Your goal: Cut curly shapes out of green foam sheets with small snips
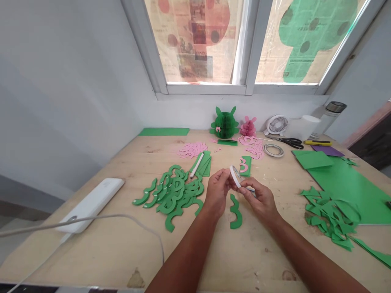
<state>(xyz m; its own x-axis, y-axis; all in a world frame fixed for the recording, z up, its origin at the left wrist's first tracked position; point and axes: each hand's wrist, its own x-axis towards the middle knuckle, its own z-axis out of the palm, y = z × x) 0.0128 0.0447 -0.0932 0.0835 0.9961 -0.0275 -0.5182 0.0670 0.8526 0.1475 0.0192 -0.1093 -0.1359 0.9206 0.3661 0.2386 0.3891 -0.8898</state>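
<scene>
A narrow roll of white tape is held up on edge over the middle of the table. The fingers of my left hand are closed round its left side. My right hand pinches at the roll's lower right edge with thumb and forefinger. Just below my hands lies a single wavy green paper cutout. Part of a thin bluish item shows behind my right fingers; its kind is hidden. To the left is a heap of similar green cutouts, several with short white strips on them.
Behind my hands lie a white pen, pink paper pieces and another tape roll. Scissors and a yellow cutter lie back right, green scraps nearer. A white power strip with its cable sits left.
</scene>
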